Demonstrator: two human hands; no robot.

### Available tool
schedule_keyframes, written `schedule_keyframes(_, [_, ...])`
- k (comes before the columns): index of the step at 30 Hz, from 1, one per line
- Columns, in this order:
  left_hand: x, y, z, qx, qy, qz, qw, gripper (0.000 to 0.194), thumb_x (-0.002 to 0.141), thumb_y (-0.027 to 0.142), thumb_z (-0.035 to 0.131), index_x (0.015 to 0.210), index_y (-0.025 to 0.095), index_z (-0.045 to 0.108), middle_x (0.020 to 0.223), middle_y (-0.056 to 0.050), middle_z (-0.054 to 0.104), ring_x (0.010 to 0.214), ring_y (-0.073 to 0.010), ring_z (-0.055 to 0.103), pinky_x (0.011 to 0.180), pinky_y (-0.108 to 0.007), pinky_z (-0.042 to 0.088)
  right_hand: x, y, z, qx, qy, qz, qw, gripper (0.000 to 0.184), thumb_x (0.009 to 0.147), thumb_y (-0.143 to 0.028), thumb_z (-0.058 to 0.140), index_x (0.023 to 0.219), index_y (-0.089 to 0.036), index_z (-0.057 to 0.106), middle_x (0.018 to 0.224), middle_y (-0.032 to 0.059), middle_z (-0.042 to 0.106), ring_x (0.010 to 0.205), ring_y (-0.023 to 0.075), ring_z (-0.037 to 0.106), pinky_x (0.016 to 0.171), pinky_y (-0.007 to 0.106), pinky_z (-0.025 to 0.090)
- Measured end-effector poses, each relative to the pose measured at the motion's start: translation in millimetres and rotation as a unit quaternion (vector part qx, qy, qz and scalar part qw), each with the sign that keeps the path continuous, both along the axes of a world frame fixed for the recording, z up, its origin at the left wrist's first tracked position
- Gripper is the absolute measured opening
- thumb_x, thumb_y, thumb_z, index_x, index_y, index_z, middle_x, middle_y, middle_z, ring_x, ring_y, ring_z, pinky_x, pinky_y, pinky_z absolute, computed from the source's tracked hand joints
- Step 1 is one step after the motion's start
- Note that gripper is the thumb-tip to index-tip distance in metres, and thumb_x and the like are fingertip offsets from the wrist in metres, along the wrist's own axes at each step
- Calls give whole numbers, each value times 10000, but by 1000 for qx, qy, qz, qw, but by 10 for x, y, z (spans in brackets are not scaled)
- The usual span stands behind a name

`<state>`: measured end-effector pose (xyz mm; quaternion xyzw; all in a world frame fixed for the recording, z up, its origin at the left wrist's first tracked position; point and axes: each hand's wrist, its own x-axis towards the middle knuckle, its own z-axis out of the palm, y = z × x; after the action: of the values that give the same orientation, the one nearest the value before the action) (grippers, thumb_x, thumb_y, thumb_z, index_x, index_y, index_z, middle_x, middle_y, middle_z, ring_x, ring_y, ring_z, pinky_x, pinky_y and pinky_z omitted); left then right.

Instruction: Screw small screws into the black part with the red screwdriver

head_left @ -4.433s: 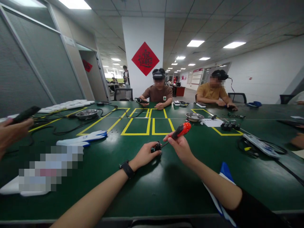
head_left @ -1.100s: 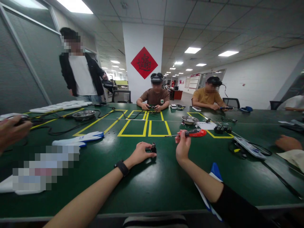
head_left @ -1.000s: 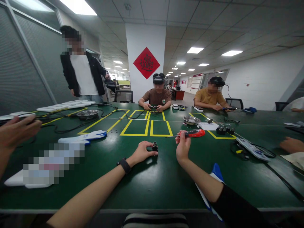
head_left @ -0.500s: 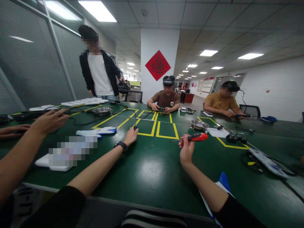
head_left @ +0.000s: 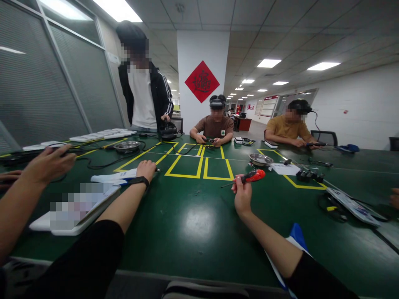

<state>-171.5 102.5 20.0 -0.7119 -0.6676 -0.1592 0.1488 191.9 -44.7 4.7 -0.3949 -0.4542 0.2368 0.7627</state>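
Note 1 screwdriver (head_left: 254, 176) clamped in right hand (head_left: 243, 195), right of frame centre; cannot tell grip of left hand (head_left: 146, 170), beside glove (head_left: 112, 177), centre left. Angle shaft (head_left: 227, 185) clear of left hand.

This was an office serving partly as a workroom: flat lights (head_left: 269, 63) shone in a panelled ceiling (head_left: 280, 25), blinds showed through a glass partition (head_left: 84, 74), chairs (head_left: 327, 138) stood beyond a long green desk (head_left: 174, 245) marked with yellow tape (head_left: 182, 177), and a screwdriver (head_left: 253, 176) was held above.
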Motion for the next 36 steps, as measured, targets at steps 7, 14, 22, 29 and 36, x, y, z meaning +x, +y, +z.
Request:
schedule_keyframes(7, [-149,203,22,19,102,-61,993,234,763,48,417,705,105,637,837,-147,617,983,-264,510,996,-400,198,9,18,-36,-2,-20,6,1000,222,850,-394,501,911,-182,521,695,-33,499,541,88,441,502,226,345])
schedule_keyframes(14, [-204,410,65,68,224,-176,956,233,775,18,439,681,83,642,736,-107,605,859,-201,491,963,-393,228,49,55,-32,6,-20,-3,1000,224,844,-398,505,909,-185,528,710,-26,512,540,90,449,501,230,352])
schedule_keyframes(22, [-158,537,129,71,257,-225,937,191,765,20,485,674,73,644,742,-120,606,842,-201,458,949,-392,228,49,39,-20,-2,-9,4,1000,217,844,-396,502,901,-191,541,703,-26,510,542,90,446,494,228,349])
schedule_keyframes(29, [-123,574,164,61,268,-238,932,180,764,6,487,681,59,638,745,-127,605,831,-199,437,880,-380,255,43,14,4,-5,-9,13,1000,221,846,-398,504,901,-186,530,725,-22,514,543,91,448,491,228,353])
schedule_keyframes(36, [-64,559,216,39,282,-240,928,177,776,10,491,683,70,628,770,-119,606,841,-197,444,866,-361,259,41,17,-4,-6,2,23,1000,213,847,-387,510,908,-184,528,724,-20,518,543,92,448,493,229,353])
